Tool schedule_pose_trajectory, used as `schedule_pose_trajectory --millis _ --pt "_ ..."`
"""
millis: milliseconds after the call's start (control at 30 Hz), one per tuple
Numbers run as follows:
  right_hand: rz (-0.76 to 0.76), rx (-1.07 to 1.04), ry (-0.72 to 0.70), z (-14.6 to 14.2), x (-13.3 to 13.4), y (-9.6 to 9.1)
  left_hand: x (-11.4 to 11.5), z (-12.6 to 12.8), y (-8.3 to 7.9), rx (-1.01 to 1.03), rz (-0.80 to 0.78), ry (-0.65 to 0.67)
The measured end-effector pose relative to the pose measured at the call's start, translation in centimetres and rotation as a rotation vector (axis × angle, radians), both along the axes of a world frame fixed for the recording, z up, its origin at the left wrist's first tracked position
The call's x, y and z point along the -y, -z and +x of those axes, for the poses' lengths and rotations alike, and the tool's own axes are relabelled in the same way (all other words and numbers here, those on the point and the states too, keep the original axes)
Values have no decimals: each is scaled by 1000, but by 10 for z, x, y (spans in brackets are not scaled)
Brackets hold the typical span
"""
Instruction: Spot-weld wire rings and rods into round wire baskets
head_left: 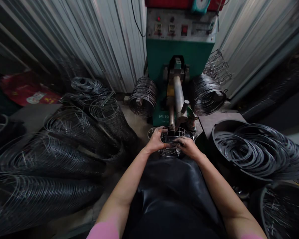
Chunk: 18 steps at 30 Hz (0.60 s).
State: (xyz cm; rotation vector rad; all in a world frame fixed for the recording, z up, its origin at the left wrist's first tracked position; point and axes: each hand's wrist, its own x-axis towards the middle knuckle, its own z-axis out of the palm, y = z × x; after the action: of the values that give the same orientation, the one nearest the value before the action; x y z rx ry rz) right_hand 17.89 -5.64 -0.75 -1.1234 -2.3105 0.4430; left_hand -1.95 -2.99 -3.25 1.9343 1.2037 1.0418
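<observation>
Head view: I record my left hand (156, 140) clasped on the rim of the wire basket (173, 135), my right hand (188, 146) pinching its near wires, below the green machine (179, 56).

The scene is dim; the brightest light falls on the corrugated wall (119, 49) and green machine (161, 53). Corners sink into shadow. The left hand (155, 141), right hand (189, 147) and wire basket (172, 151) look sharp; the edges are stretched, the wire coils (40, 159) smeared.

A wire basket (173, 142) sits before the machine (179, 56), cages (64, 139) left, rings (256, 149) right.
</observation>
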Motion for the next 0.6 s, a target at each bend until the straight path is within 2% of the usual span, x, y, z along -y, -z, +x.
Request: schedule_pose_trajectory --millis 267,467,533,600 --pt "42 -23 72 0 3 4 0 5 1 -50 47 -58" --pt "17 61 244 -5 -12 0 -22 9 -1 -55 42 -120" --pt "27 -19 293 -6 -6 -1 -25 9 -1 -47 41 -116" --pt "15 -190 378 -5 8 0 -24 9 0 -44 53 -104"
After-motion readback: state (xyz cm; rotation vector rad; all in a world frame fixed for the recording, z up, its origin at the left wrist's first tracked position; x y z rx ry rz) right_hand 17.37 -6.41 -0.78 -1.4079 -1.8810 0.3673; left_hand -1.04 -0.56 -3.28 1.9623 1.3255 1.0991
